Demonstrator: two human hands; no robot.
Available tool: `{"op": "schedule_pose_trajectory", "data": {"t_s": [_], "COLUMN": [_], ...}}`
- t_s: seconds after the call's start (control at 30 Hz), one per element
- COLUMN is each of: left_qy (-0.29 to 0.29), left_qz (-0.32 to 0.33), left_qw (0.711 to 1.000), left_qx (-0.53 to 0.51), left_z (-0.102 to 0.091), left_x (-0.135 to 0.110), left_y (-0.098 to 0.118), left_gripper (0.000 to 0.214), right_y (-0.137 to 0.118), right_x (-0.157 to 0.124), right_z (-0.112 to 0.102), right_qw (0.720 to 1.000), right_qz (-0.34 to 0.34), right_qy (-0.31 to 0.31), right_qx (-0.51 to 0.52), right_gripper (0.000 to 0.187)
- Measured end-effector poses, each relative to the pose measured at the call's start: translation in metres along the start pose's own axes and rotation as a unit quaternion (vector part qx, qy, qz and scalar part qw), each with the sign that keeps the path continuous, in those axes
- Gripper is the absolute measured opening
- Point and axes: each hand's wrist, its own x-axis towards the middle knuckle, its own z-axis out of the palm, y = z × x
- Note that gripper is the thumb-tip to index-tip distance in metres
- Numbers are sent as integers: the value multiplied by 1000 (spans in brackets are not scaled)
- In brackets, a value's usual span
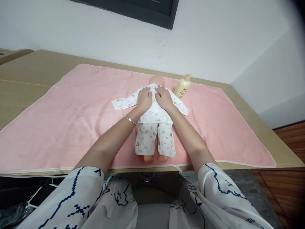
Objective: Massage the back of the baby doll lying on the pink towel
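A baby doll (154, 127) in white printed pyjamas lies on a pink towel (71, 117), head away from me and feet at the near table edge. My left hand (144, 98) rests flat on the doll's upper body, fingers stretched out toward the shoulder. My right hand (164, 98) lies flat beside it on the other shoulder, fingers also extended. Both palms press on the shirt; neither grips anything. A thin bangle (130, 119) circles my left wrist. The doll's face is hidden.
A cream lotion bottle (182, 87) stands upright on the towel just right of the doll's head. The towel covers a wooden table (26, 73) against a white wall. A dark frame (133, 9) hangs above. Wood floor shows at the right.
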Motion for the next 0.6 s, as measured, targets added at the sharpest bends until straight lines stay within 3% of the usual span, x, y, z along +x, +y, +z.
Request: {"op": "schedule_pose_trajectory", "data": {"t_s": [0.1, 0.2, 0.37, 0.47, 0.6], "left_qy": [-5, -1, -24, -39, -14], "left_qz": [4, 8, -15, -52, -95], "left_qw": [1000, 1000, 999, 996, 983], "left_qx": [4, 6, -15, -58, -156], "left_z": [-2, -3, -6, -14, -21], "left_x": [-1, -1, 2, 3, 16], "left_y": [2, 4, 7, 17, 48], "left_gripper": [46, 45, 45, 44, 40], "right_y": [2, 3, 7, 21, 56], "right_x": [4, 4, 4, 11, 21], "right_z": [-1, -1, -2, -23, -68], "right_qw": [999, 999, 999, 999, 990], "right_qz": [28, 11, -14, -4, 22], "right_qy": [13, 44, -46, 26, 127], "right_qx": [34, 19, -25, -30, -53], "right_gripper": [48, 50, 48, 54, 62]}}
